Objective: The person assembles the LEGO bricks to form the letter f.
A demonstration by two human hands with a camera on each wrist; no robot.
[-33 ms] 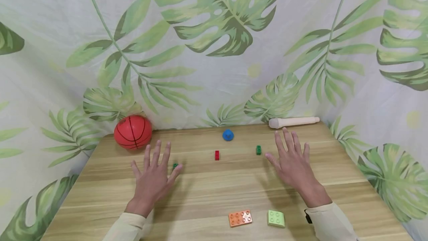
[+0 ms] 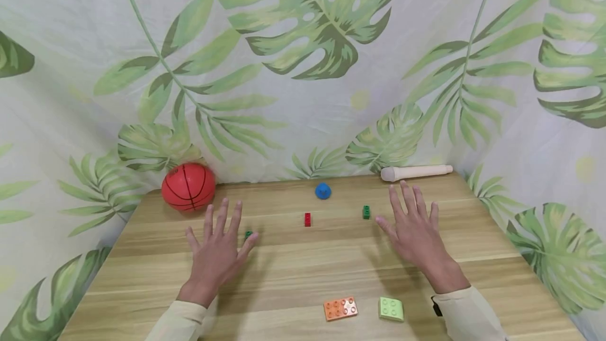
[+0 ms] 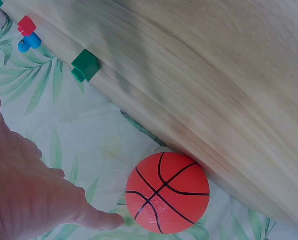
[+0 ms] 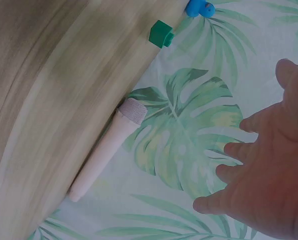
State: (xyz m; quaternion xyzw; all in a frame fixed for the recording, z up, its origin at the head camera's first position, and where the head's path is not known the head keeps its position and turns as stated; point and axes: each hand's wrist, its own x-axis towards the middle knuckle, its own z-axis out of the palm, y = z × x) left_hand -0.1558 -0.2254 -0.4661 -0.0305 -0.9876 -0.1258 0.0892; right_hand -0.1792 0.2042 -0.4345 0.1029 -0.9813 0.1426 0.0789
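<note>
My left hand (image 2: 215, 257) is held over the left side of the table with its fingers spread and nothing in them. A green toy brick (image 2: 248, 234) peeks out beside its thumb, partly covered; the left wrist view shows that brick (image 3: 86, 65) whole. Just past the fingertips sits a red toy basketball (image 2: 188, 187). Over the right side, my right hand (image 2: 416, 236) also spreads its fingers, holding nothing. Another green brick (image 2: 366, 212) lies left of its index finger. Beyond its fingertips is a pale pink toy microphone (image 2: 416, 172). A narrow red brick (image 2: 307, 219) lies between the hands.
Near the back edge of the wooden table (image 2: 293, 272) stands a small blue toy (image 2: 323, 191). At the front lie an orange brick (image 2: 340, 309) and a light green brick (image 2: 391, 309). A leaf-patterned cloth (image 2: 312, 120) hangs right behind the table.
</note>
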